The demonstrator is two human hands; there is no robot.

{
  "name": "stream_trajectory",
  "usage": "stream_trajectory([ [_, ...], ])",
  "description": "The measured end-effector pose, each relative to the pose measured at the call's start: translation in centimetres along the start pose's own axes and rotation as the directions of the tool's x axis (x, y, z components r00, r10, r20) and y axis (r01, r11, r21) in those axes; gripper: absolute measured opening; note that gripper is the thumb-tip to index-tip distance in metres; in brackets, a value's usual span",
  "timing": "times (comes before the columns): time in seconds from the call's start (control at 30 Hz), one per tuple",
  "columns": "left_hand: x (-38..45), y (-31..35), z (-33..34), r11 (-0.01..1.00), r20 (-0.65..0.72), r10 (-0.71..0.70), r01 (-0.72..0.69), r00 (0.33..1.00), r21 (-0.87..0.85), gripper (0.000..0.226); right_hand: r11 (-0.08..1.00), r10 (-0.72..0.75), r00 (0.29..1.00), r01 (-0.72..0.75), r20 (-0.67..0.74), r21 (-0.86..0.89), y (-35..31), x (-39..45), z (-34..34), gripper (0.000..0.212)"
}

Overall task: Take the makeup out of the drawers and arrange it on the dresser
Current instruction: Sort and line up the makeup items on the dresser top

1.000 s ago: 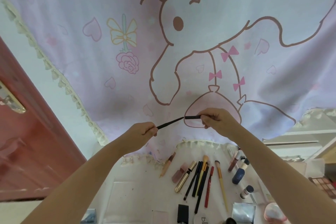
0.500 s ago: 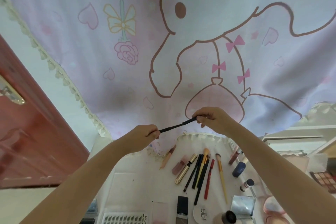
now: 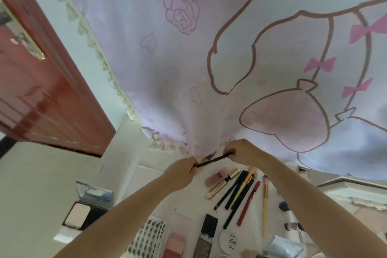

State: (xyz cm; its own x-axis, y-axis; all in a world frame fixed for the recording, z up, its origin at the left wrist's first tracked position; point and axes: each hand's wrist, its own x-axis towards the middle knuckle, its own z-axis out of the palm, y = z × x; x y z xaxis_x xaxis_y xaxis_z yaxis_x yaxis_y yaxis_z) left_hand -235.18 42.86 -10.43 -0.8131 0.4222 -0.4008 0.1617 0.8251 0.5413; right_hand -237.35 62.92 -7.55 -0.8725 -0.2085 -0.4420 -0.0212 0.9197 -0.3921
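Note:
Both hands hold one thin black makeup pencil (image 3: 211, 160) in the air above the white dresser top (image 3: 159, 192). My left hand (image 3: 181, 170) pinches its lower left end, and my right hand (image 3: 240, 152) pinches its upper right end. Below it lies a row of makeup: a pink tube (image 3: 215, 176), a gold tube (image 3: 223, 183), several dark pencils (image 3: 236, 191), a red pencil (image 3: 249, 203) and a yellow-handled brush (image 3: 265, 205).
A cartoon-print curtain (image 3: 230, 48) hangs behind the dresser. An open powder compact (image 3: 83, 211) sits at the left, a lash tray (image 3: 149, 236) and a black-capped bottle (image 3: 207, 234) near the front. A red-brown door (image 3: 41, 90) stands at the left.
Both hands have lowered the pencil toward the dresser and drawn closer together. The view has tilted down, bringing the compact and lash tray into sight.

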Motion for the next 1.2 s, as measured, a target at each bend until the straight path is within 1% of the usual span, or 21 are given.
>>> stream_trajectory([
  [0.07,0.8,-0.1,1.5,0.999,-0.006,-0.041,0.041,0.999,0.002,0.028,0.999,-0.011,0.998,0.014,0.060,-0.050,0.6,1.5,1.1,0.028],
  [0.17,2.0,-0.4,3.3,0.994,-0.003,-0.113,0.113,0.994,0.003,0.031,0.997,-0.024,0.993,0.033,0.116,-0.076,2.2,3.5,2.7,0.027],
  [0.23,2.8,-0.5,4.3,0.988,-0.003,-0.152,0.152,0.988,0.026,0.032,0.995,-0.035,0.989,0.048,0.144,-0.088,3.2,4.5,3.5,0.028],
  [0.33,3.7,-0.6,5.5,0.980,0.033,-0.188,0.185,0.982,0.070,0.032,0.993,-0.045,0.986,0.062,0.161,-0.104,4.5,5.3,4.3,0.029],
  [0.53,4.3,-0.7,6.9,0.971,0.068,-0.198,0.186,0.978,0.150,0.029,0.981,-0.082,0.979,0.113,0.187,-0.157,5.8,6.1,5.6,0.033],
  [0.63,4.3,-0.8,7.2,0.970,0.054,-0.185,0.174,0.981,0.169,0.028,0.974,-0.096,0.979,0.129,0.181,-0.184,5.9,6.3,5.8,0.034],
  [0.8,3.8,-0.9,7.7,0.972,0.018,-0.159,0.153,0.987,0.180,0.030,0.946,-0.127,0.969,0.183,0.213,-0.269,6.0,6.1,6.1,0.038],
  [0.9,3.4,-1.2,7.7,0.976,-0.030,-0.149,0.152,0.988,0.153,0.030,0.943,-0.146,0.975,0.189,0.169,-0.273,5.7,6.2,6.2,0.037],
  [1.03,3.3,-1.6,7.2,0.971,-0.175,-0.195,0.215,0.965,0.106,0.028,0.960,-0.192,0.981,0.188,-0.001,-0.208,4.8,6.5,6.4,0.041],
  [1.07,3.4,-1.7,7.1,0.965,-0.194,-0.215,0.238,0.957,0.105,0.029,0.962,-0.194,0.981,0.185,-0.023,-0.202,4.5,6.6,6.5,0.042],
  [1.13,3.8,-1.8,6.9,0.958,-0.184,-0.239,0.263,0.953,0.115,0.031,0.968,-0.180,0.983,0.173,-0.024,-0.180,4.2,6.9,6.8,0.043],
  [1.2,4.1,-1.6,6.8,0.957,-0.153,-0.231,0.252,0.961,0.140,0.029,0.977,-0.165,0.986,0.162,-0.008,-0.140,4.0,7.2,7.3,0.043],
])
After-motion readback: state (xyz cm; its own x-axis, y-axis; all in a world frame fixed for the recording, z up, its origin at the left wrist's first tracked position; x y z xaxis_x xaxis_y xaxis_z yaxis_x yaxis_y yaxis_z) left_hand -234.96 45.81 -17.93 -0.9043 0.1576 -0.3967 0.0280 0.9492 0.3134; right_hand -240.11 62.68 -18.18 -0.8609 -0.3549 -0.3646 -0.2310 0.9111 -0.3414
